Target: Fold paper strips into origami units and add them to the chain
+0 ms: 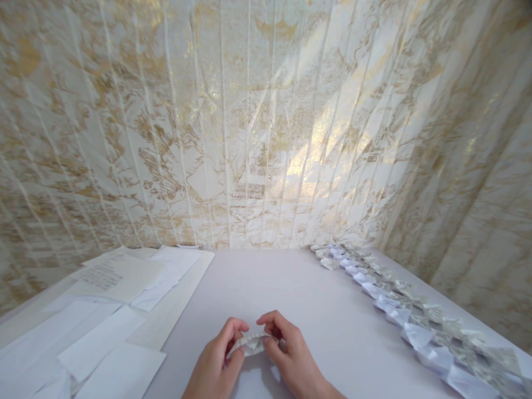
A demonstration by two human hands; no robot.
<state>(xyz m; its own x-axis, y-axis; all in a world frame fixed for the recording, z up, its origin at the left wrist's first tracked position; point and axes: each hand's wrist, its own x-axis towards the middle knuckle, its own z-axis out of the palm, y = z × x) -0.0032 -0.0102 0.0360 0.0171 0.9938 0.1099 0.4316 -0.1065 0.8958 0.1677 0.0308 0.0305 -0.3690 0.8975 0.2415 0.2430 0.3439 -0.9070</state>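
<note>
Low in the middle of the head view, a small folded piece of paper (254, 344), pale and creased into a boat-like shape, is held between both hands over the white table (257, 288). My left hand (218, 357) grips its left end, thumb in front and fingers curled behind. At the right end, my right hand (288, 349) pinches the paper between thumb and bent fingers, with the index finger raised above it. Part of the paper's ends is hidden by the fingers.
Loose paper sheets (120, 371), some printed, overlap on a large board or sheet at the left. Rows of folded paper pieces (397, 316), white and printed grey, run along the table's right side. A patterned gold and white curtain (266, 138) hangs behind.
</note>
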